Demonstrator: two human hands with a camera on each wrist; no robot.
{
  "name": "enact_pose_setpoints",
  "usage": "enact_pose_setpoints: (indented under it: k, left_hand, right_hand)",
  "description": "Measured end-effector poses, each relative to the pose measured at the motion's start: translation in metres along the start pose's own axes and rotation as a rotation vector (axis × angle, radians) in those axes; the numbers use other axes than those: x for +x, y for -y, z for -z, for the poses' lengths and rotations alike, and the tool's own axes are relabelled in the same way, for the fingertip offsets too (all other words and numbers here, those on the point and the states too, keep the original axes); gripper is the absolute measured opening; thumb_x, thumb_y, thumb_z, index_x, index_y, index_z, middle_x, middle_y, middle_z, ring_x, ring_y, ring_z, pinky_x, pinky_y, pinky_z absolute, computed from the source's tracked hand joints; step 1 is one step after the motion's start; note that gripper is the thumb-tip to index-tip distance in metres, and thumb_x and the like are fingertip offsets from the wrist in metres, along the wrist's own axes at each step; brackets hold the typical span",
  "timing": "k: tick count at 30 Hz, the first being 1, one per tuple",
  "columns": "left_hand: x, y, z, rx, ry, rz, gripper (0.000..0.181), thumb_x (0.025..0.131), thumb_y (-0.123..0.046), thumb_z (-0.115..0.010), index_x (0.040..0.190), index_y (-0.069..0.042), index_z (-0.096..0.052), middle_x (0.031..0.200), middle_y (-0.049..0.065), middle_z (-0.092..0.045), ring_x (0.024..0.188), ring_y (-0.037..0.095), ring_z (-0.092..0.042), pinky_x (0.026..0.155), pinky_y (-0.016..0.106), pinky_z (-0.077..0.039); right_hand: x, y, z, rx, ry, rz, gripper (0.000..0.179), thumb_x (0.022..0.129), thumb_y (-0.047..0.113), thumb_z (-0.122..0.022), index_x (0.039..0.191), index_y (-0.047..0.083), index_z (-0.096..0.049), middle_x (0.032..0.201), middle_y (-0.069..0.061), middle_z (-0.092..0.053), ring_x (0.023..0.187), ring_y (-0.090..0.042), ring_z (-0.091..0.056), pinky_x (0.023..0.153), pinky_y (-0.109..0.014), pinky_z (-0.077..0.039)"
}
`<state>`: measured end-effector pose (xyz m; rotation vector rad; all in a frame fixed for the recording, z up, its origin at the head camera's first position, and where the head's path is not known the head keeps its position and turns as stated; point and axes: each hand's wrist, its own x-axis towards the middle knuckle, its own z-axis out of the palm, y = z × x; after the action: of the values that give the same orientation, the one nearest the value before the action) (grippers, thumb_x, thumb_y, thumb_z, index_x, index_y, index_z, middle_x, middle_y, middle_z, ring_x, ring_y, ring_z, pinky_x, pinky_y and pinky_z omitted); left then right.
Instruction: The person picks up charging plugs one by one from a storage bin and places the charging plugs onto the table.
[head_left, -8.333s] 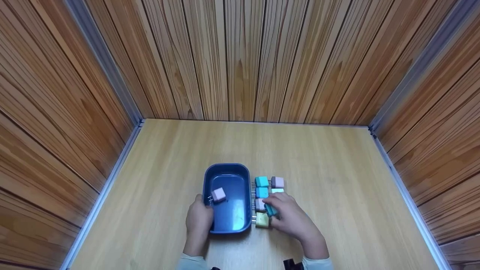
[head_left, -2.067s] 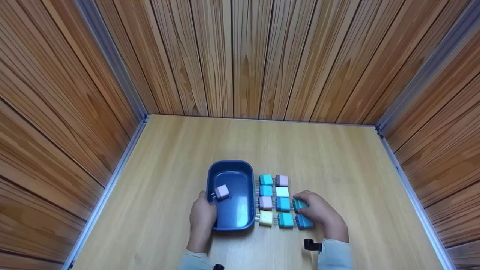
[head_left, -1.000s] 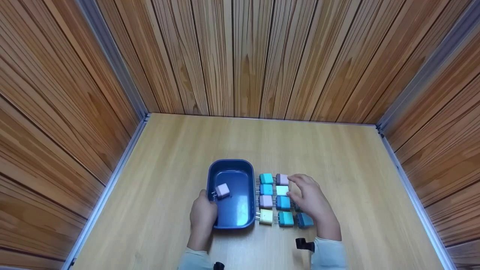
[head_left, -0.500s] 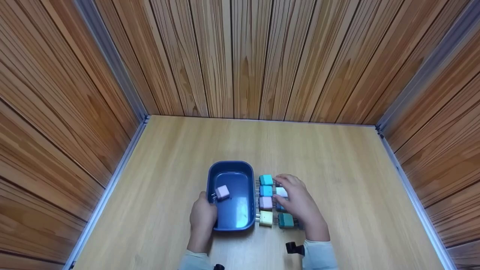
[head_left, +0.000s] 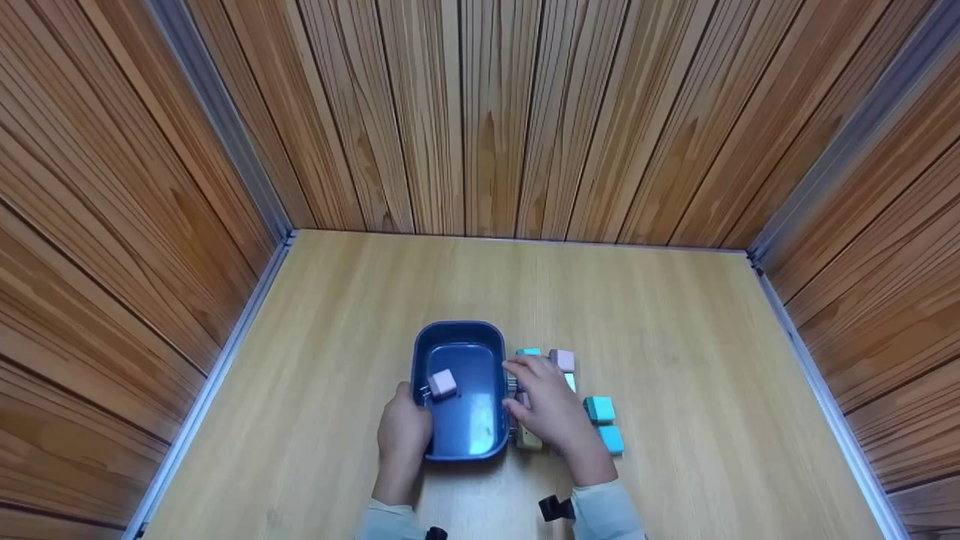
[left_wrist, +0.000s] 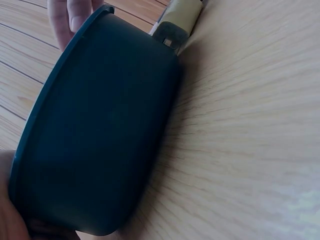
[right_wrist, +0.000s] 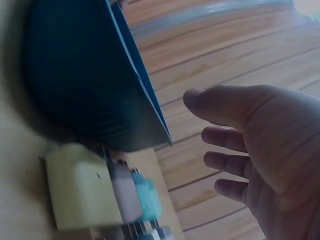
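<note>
My left hand (head_left: 405,431) grips the left rim of a deep blue plastic tub (head_left: 469,440). One pink plug-in charger (head_left: 442,383) lies inside, prongs to the left. Over the chargers beside the tub's right rim hovers my right hand (head_left: 551,405), fingers spread and holding nothing, as the right wrist view also shows. Partly hidden beneath it are a yellow charger (right_wrist: 82,187) and a pink-grey charger (right_wrist: 125,192). Further out, a pink charger (head_left: 562,360), a teal charger (head_left: 599,409) and a blue charger (head_left: 610,440) show on the table.
The pale wooden table (head_left: 360,300) is enclosed by wood-panelled walls (head_left: 487,120) at the back and sides. Another teal charger (head_left: 529,351) peeks out beyond my right hand. The yellow charger stands close against the tub's outer wall.
Since the oldest frame, more chargers have been set down in second and third columns. My right hand has let go of a teal charger and moved left to the tub's rim. My left hand stays put.
</note>
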<state>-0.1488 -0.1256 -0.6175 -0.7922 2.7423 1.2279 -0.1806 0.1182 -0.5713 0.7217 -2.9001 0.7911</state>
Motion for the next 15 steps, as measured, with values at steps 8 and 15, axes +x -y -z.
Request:
enact_pose_setpoints:
  k: [8, 15]
  left_hand:
    - [0.0, -0.002, 0.001, 0.0, 0.013, 0.027, 0.037, 0.097, -0.003, -0.05, 0.133, 0.0, -0.056, 0.121, 0.022, -0.069, 0.104, 0.032, -0.069, 0.082, 0.052, -0.055]
    - [0.0, -0.001, 0.0, -0.02, 0.004, 0.005, 0.038, 0.094, -0.002, -0.052, 0.131, 0.001, -0.057, 0.121, 0.023, -0.069, 0.106, 0.034, -0.069, 0.081, 0.053, -0.055]
  right_hand:
    - [0.01, 0.017, -0.01, 0.005, 0.106, 0.008, 0.061, 0.097, 0.045, -0.068, 0.151, 0.025, -0.05, 0.153, 0.003, -0.048, 0.145, -0.022, -0.04, 0.115, -0.048, -0.038]
    - [0.017, 0.027, -0.025, 0.002, 0.127, 0.053, 0.059, 0.098, 0.048, -0.066, 0.15, 0.025, -0.051, 0.151, 0.005, -0.049, 0.144, -0.021, -0.04, 0.114, -0.047, -0.04]
